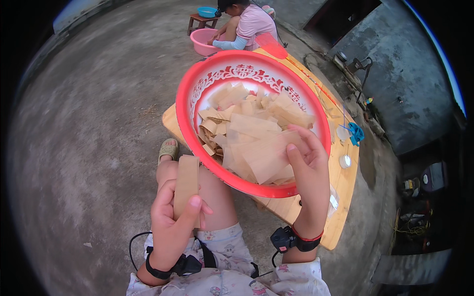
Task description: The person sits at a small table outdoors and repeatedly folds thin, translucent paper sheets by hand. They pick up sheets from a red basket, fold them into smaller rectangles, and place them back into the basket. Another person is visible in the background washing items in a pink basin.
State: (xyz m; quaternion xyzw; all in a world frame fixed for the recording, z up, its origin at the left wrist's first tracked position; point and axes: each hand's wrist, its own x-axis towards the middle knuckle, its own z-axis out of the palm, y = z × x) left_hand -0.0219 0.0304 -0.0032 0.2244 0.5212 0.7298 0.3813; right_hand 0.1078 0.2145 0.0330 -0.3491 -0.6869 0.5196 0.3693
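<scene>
A narrow stack of brown paper strips (187,181) stands upright in my left hand (172,218), pinched between thumb and fingers above my lap. My right hand (309,161) reaches over the near right rim of a red and white enamel basin (255,192). Its thumb and fingers hold the edge of a thin, translucent tan paper sheet (264,153). Beneath that sheet lie several similar sheets, partly covered by it. Folded and curled brown paper pieces (209,127) fill the left side of the basin.
The basin rests on a wooden table (342,192). On it are a red fly swatter (272,44), a small white container (345,161), a blue cloth (356,134) and a clear plastic bag (333,201). Beyond, a person (255,26) sits with hands in a pink basin (202,39), near a wooden stool (202,22).
</scene>
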